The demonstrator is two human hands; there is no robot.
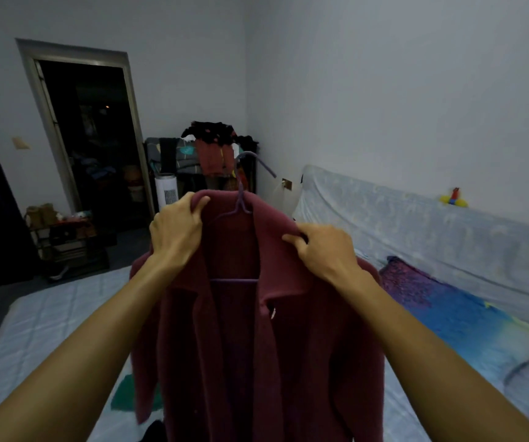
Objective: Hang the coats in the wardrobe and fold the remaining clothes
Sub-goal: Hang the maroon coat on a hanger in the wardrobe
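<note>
A long maroon coat (304,346) hangs in front of me over the bed, open at the front, on a purple hanger (246,186) whose hook sticks up above the collar. My left hand (176,229) grips the collar at the left shoulder. The right shoulder of the collar is pinched by my right hand (323,250). A green garment (122,393) and a dark one (153,432) lie on the bed under the coat, mostly hidden.
The bed (43,317) with a pale quilted cover fills the foreground. A blue and purple blanket (454,314) lies at its right. A rack piled with clothes (212,151) stands in the far corner beside a white appliance (166,189). A dark doorway (90,138) opens at left.
</note>
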